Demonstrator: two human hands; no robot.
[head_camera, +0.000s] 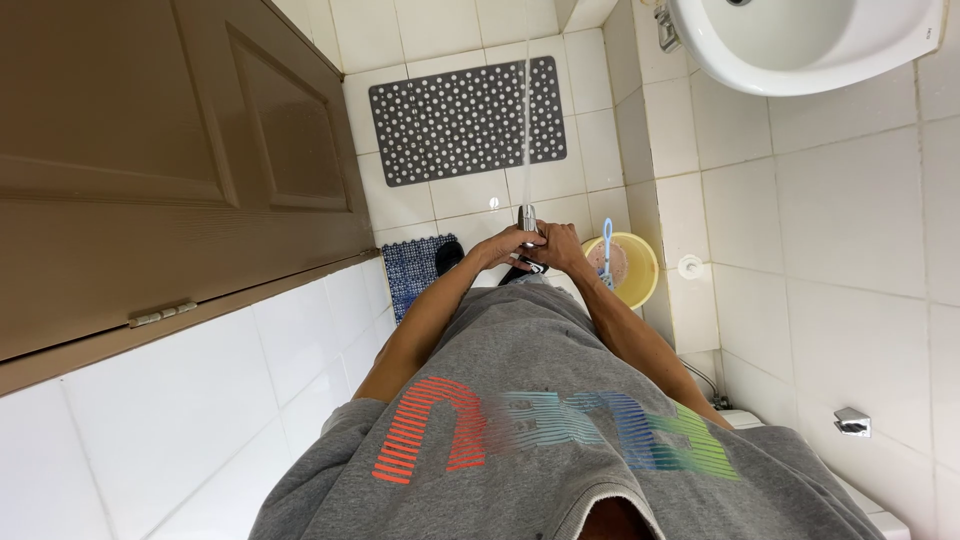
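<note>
left hand + right hand | gripping spray nozzle | spraying grey mat

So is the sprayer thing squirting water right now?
Yes, it is on. A thin stream of water shoots from the metal sprayer held in both hands, left hand and right hand, across the grey floor mat.

From my remote seat, both hands met at frame centre around a spray nozzle. A perforated mat lay above them. A basin holding a brush sat just right. The door filled the upper left, and the sink the upper right.
</note>
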